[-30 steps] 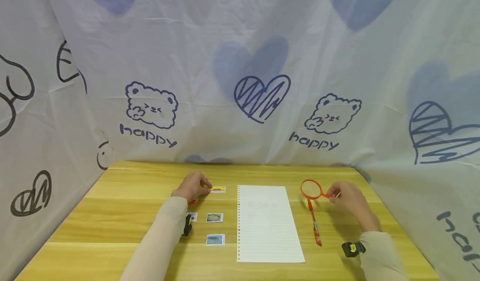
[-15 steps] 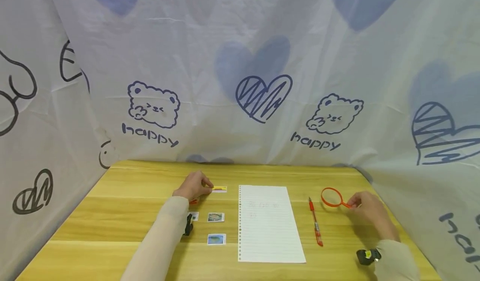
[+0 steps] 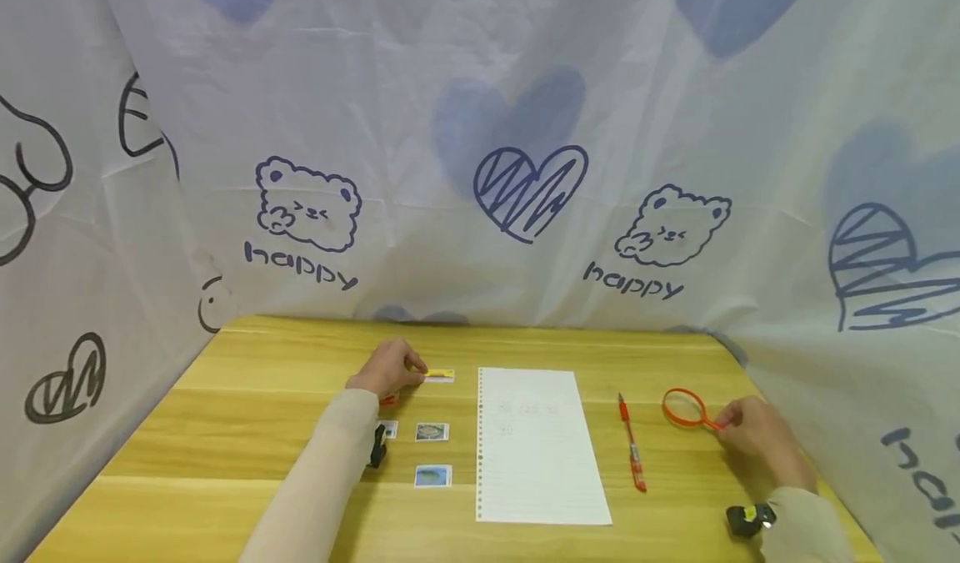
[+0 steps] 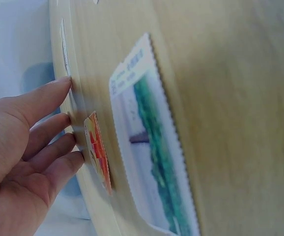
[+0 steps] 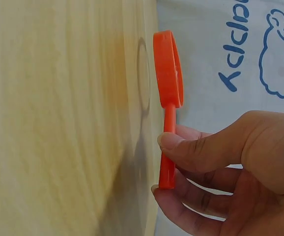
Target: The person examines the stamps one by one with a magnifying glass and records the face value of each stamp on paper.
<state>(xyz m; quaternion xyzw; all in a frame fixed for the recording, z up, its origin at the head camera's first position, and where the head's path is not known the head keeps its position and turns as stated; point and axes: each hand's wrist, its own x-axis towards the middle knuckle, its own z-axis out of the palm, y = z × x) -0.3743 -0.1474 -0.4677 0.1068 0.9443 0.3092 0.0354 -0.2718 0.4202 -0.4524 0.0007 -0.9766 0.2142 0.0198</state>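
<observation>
My right hand point(image 3: 767, 435) pinches the handle of a red magnifying glass point(image 3: 684, 408) between thumb and fingers. In the right wrist view, the magnifying glass point(image 5: 168, 73) hangs just above the table, its shadow beside it. At the back left, the fingertips of my left hand point(image 3: 388, 368) touch the edge of a yellow postage stamp point(image 3: 441, 374), which lies flat. In the left wrist view, the left hand's point(image 4: 29, 142) fingers are spread and loosely bent. A red-orange stamp point(image 4: 98, 152) and a green landscape stamp point(image 4: 154, 147) lie beneath that hand.
Two more stamps, one greyish point(image 3: 432, 432) and one blue point(image 3: 433, 475), lie left of a lined sheet of paper point(image 3: 540, 471) with faint red writing. A red pen point(image 3: 632, 446) lies right of the sheet. A printed cloth point(image 3: 465, 296) hangs behind the wooden table point(image 3: 225, 429).
My right hand has carried the magnifying glass rightward and slightly nearer, away from the pen. The left hand stays at the yellow stamp.
</observation>
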